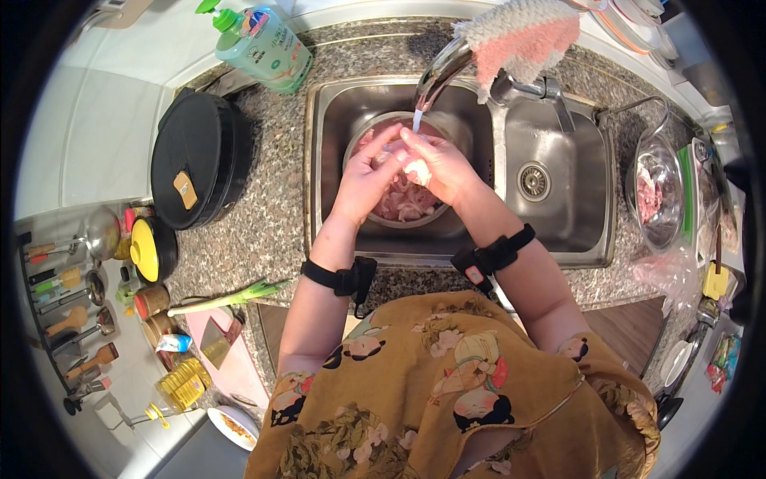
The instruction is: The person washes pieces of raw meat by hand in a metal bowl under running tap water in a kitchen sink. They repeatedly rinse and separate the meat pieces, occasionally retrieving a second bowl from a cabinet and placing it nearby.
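Pale piece of raw meat [416, 170] pinched between the fingertips of both hands, directly under the thin stream of water [416, 120] from the curved steel tap [439, 73] and above the round metal bowl [357, 145] of pink raw meat pieces [403, 203]. Bowl standing in the left basin of the double steel sink [471, 239]. Left hand [369, 172] with fingers drawn together, tips closed on the piece from the left, thumb and forefinger raised toward the stream. Right hand [440, 164] with fingers curled and clamped on the same piece from the right. Black straps [343, 279] on both wrists. Pink and white cloth [523, 32] draped over the tap base. Right basin bare of dishes, round drain [533, 180] at its middle. Glass bowl [656, 195] with more meat on the speckled granite counter [263, 199] to the right of the sink. Green dish-soap bottle [259, 40] behind the sink at its left corner. Black lidded pot [195, 160] on the counter to the left, well apart from the sink, small yellow-lidded pot [152, 249] nearer. Green leek stalk [227, 299] lying at the counter edge, just beside the left forearm. Pink cutting board with a cleaver [217, 342] below it.
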Action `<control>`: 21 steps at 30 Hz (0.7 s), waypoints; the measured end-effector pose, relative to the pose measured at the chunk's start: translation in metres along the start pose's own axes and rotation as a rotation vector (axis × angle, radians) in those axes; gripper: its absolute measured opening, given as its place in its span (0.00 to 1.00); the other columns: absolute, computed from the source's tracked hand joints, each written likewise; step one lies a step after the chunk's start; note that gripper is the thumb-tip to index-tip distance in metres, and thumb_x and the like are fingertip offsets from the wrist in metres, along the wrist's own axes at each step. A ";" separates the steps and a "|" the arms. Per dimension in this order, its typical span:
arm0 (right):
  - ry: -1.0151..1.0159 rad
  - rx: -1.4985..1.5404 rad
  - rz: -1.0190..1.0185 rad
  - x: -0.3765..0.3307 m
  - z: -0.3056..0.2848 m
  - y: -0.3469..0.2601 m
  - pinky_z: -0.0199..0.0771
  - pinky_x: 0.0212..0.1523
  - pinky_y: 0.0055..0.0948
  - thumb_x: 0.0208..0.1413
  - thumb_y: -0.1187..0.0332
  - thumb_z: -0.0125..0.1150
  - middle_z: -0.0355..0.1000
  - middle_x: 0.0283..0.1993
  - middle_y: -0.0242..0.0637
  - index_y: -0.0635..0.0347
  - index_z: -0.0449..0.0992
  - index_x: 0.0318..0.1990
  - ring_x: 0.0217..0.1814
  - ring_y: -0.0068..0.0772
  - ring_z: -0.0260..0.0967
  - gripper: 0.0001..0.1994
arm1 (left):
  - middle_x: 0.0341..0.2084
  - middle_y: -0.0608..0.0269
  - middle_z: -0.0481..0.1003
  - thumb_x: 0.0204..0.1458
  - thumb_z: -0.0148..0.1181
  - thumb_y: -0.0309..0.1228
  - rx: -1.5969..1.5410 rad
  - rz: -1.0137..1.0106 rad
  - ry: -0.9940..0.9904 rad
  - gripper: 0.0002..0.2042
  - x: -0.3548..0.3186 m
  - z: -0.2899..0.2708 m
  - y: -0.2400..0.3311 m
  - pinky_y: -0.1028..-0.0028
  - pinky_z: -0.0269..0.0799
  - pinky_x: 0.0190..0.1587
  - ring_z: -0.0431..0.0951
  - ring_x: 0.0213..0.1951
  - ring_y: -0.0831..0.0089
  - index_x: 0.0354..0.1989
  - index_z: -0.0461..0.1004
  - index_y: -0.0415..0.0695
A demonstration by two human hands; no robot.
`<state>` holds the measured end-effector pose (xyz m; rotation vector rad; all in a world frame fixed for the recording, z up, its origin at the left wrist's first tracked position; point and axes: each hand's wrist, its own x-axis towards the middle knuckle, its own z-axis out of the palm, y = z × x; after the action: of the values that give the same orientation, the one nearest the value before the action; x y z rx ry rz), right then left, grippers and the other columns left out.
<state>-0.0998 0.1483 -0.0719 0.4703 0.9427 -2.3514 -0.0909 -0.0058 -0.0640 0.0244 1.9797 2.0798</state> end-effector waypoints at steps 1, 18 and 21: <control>0.023 0.002 0.019 0.001 -0.001 -0.001 0.65 0.27 0.20 0.53 0.58 0.63 0.72 0.33 0.29 0.55 0.74 0.39 0.30 0.19 0.68 0.12 | 0.32 0.72 0.75 0.58 0.55 0.34 0.131 0.136 -0.039 0.17 0.000 0.001 -0.001 0.86 0.63 0.26 0.68 0.24 0.88 0.54 0.69 0.43; -0.031 -0.122 -0.240 -0.003 -0.006 -0.004 0.65 0.30 0.18 0.53 0.70 0.63 0.74 0.37 0.26 0.55 0.77 0.43 0.33 0.16 0.68 0.10 | 0.25 0.65 0.74 0.63 0.42 0.42 -0.592 -0.409 -0.054 0.16 0.003 -0.012 0.011 0.84 0.59 0.20 0.67 0.20 0.80 0.49 0.68 0.47; -0.010 -0.113 -0.253 -0.004 -0.004 -0.005 0.66 0.31 0.18 0.53 0.70 0.63 0.74 0.37 0.27 0.56 0.77 0.43 0.33 0.16 0.68 0.10 | 0.26 0.65 0.74 0.62 0.44 0.41 -0.552 -0.406 -0.072 0.15 0.003 -0.013 0.010 0.84 0.59 0.21 0.68 0.20 0.80 0.49 0.68 0.47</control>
<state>-0.0991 0.1552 -0.0701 0.3088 1.1827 -2.5030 -0.0979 -0.0184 -0.0552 -0.3703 1.1863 2.2164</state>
